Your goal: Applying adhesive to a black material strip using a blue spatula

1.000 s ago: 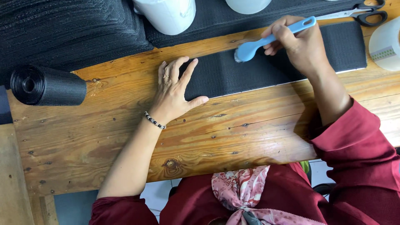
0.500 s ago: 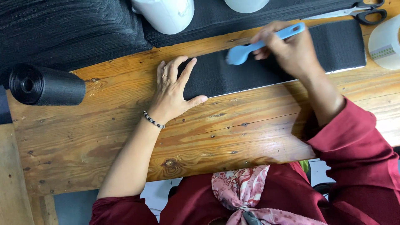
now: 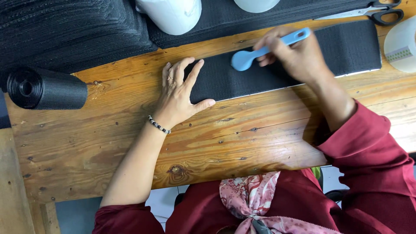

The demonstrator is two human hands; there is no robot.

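Black mesh roll (image 3: 45, 89) lies at the counter (image 3: 130, 143) edge. Next, the left hand (image 3: 180, 97), spread flat, pins the soft, limp black fabric strip (image 3: 277, 65); best held by pressing. The right hand (image 3: 299, 56) grips a light, stiff blue plastic tool (image 3: 260, 52) over it.

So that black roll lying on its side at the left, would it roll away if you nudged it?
Probably. The black roll lies on its side on the wooden table, with nothing visibly blocking it, so a sideways nudge could roll it. It looks like wound thin sheet around an open core, so likely light and slightly squashy.
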